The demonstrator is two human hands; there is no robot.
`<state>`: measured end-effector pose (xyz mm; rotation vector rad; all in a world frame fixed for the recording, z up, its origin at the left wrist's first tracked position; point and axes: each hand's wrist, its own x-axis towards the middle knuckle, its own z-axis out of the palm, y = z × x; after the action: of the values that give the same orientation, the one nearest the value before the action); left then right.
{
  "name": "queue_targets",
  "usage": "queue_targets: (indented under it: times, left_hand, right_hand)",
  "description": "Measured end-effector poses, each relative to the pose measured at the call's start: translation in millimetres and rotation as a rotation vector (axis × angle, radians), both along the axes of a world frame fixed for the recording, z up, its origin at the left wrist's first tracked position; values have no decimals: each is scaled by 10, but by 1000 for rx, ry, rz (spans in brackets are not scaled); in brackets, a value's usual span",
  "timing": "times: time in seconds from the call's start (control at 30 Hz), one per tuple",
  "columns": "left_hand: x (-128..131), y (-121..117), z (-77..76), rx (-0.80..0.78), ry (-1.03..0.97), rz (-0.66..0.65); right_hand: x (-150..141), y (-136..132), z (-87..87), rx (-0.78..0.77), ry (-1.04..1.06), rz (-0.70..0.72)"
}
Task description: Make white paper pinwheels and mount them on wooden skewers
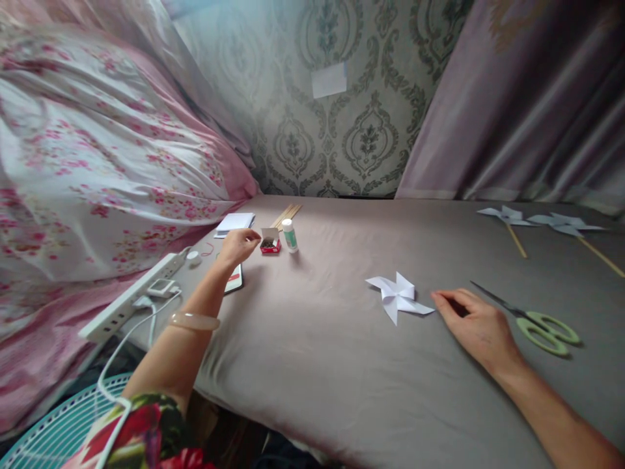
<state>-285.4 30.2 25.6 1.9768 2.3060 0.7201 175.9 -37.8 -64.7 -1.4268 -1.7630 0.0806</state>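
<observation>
My left hand (238, 247) reaches forward, its fingers closed at the tips beside a small open red box (270, 246) with dark little pieces inside. Whatever those fingers may pinch is too small to make out. On the right, my right hand (478, 326) rests on the cloth with its fingers curled and the tips pressed together. A white folded-paper pinwheel (398, 296) lies flat, one of its points right by those fingertips; contact cannot be told. Past my right hand are scissors (530, 319) with green handles. A white glue bottle (290, 236) stands next to the box.
Thin wooden sticks (288, 213) and stacked white paper (234, 223) lie at the back left. A phone (234, 279) is partly under my left arm. A power strip (137, 296) with cables runs along the left edge. Two pinwheels on sticks (561, 223) lie at the far right.
</observation>
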Motion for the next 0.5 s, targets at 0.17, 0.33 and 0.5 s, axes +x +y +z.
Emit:
queue_targets:
  times: [0.17, 0.33, 0.5]
  left_hand:
    - [3, 182, 17, -120, 96, -119]
    - [5, 326, -3, -246, 134, -86]
    - [24, 385, -33, -295, 160, -19]
  right_hand:
    - [-14, -5, 3, -13, 1, -8]
    - [-36, -10, 29, 0, 8, -1]
    - [-39, -13, 47, 4, 18, 14]
